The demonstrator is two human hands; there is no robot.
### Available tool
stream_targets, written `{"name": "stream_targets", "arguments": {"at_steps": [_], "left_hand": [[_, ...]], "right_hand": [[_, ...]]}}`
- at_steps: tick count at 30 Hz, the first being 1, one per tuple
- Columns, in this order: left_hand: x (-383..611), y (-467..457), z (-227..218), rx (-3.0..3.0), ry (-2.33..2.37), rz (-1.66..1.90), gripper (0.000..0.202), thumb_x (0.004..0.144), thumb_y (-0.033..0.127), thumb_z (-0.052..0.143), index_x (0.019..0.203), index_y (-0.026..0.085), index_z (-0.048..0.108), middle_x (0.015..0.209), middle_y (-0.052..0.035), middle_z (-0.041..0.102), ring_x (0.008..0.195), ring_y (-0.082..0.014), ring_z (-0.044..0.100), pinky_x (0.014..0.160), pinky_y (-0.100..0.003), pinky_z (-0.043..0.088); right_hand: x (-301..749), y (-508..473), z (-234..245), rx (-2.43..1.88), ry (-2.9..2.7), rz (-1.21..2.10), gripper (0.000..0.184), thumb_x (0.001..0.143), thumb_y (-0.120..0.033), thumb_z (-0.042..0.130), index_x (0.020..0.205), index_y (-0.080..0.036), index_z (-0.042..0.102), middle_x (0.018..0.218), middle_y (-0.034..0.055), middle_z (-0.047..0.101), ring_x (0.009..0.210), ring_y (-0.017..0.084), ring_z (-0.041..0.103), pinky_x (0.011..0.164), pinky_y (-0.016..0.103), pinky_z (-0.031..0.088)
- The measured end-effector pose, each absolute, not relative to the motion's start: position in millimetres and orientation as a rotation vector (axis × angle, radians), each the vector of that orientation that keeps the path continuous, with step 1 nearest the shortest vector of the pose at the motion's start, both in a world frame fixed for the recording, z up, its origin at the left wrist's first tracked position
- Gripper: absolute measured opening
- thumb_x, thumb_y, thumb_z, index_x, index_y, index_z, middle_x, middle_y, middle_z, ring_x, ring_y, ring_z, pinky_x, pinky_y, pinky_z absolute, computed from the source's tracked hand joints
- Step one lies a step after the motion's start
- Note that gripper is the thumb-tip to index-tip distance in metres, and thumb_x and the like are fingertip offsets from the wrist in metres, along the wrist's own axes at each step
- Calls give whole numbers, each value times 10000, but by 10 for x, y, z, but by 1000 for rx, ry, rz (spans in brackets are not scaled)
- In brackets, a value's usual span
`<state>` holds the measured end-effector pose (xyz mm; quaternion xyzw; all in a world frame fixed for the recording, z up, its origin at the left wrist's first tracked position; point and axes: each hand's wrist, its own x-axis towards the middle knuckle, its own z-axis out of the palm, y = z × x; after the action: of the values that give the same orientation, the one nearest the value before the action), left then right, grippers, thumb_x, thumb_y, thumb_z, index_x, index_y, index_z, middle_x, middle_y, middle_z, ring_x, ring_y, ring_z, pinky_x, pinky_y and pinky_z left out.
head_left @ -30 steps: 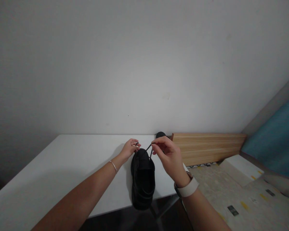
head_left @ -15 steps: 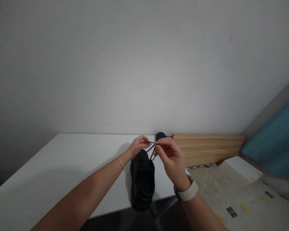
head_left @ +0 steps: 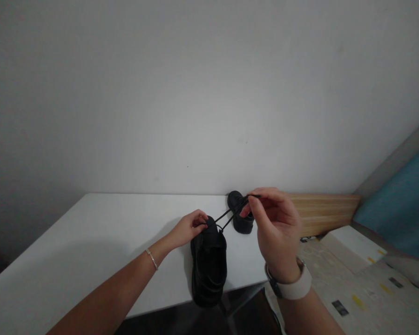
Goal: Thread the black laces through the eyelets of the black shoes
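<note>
A black shoe (head_left: 209, 267) stands on the white table with its heel toward me, at the front edge. From its front part, black shoelace strands (head_left: 226, 222) stretch up and right to my right hand (head_left: 277, 221), which pinches them between thumb and fingers. Beside the shoe's tongue, on its left, my left hand (head_left: 190, 228) pinches a thin piece of the lace, partly hidden by the fingers. A second black shoe (head_left: 242, 223) sits farther back on the table, behind the laces and partly covered by my right hand.
The white table (head_left: 108, 242) meets a plain pale wall (head_left: 195, 93) at the back. Right of it are a wooden board (head_left: 321, 211) and a patterned bed surface (head_left: 335, 274), with a blue curtain-like cloth (head_left: 401, 209) beyond.
My hands have moved apart. The right hand went right and slightly up with the lace strands; the left went left and down. More of the second shoe shows.
</note>
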<state>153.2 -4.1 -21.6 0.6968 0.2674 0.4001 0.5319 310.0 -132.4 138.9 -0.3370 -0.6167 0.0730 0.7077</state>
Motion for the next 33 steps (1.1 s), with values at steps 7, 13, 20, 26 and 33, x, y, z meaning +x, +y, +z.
{"name": "stream_targets", "arguments": {"at_steps": [7,13,20,26,33], "left_hand": [[1410,-142,-322,1756,630,881,463,770,375,760,1173,219,595,1090,-89,704,1025,-231,652,902,-370,490],[1585,-232,-454,1832,771,944,586,642,391,855,1134,215,588,1128,-102,677,1084,-282,624,982,-428,454],[1656,-315,-391,1972,865,1013,462,656,347,828,1043,214,613,1028,-67,691,964,-260,653,889,-372,483],[1689,-343,-429,2038,934,1038,445,640,307,827,1031,213,636,987,-64,700,948,-266,652,907,-390,478],[1716,-358,-452,2057,978,1031,438,644,289,810,1034,205,630,974,-55,702,942,-263,656,898,-396,487]], "right_hand": [[3078,-1290,1637,-669,-1328,19,104,864,-119,669,913,-210,663,813,-24,631,577,83,632,491,214,529],[2952,-1404,1765,-670,-1489,22,139,854,-76,658,891,-210,667,775,-26,608,586,88,617,485,212,536],[2856,-1606,1911,-660,-1493,-64,161,841,-66,679,897,-217,669,765,-14,620,586,100,621,455,224,528],[2840,-1638,1946,-619,-1424,-100,166,830,-47,689,890,-200,670,765,-15,620,563,97,633,446,229,548],[2829,-1585,1974,-579,-1424,-100,154,822,-40,694,868,-185,666,776,-21,631,531,91,650,429,213,552]]}}
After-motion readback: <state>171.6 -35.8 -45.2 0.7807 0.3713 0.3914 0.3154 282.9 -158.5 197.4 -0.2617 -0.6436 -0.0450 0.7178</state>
